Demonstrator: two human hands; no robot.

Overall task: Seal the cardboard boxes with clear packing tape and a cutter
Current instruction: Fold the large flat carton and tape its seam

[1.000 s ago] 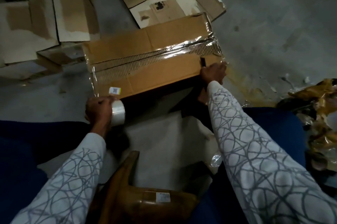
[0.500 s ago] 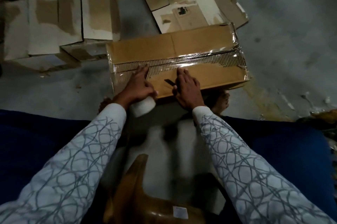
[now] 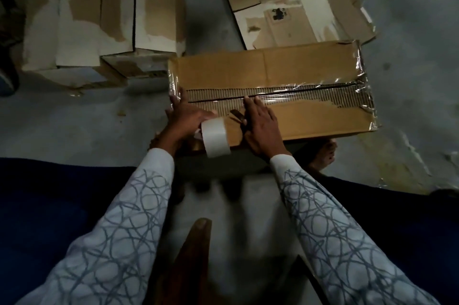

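Note:
A long brown cardboard box [image 3: 310,69] lies on the floor in front of me, with shiny clear tape over its torn centre seam [image 3: 298,91] and round its ends. My left hand [image 3: 185,116] presses its straight fingers on the box's near left corner, while its thumb side holds the tape roll [image 3: 214,137] hanging over the near edge. My right hand [image 3: 260,126] lies flat on the box top just right of the roll, fingertips at the seam. A dark cutter [image 3: 236,114] is tucked under its thumb.
Flattened torn cardboard [image 3: 285,7] lies behind the box. Several white-and-brown boxes [image 3: 111,19] stand at the back left. A brown wooden piece [image 3: 191,255] rises between my knees. A bare foot [image 3: 325,153] shows under the box's near edge. Grey concrete floor [image 3: 409,31] lies to the right.
Both hands came onto the box top. The right hand slid left from the right end. The left hand brought the tape roll up to the near left corner.

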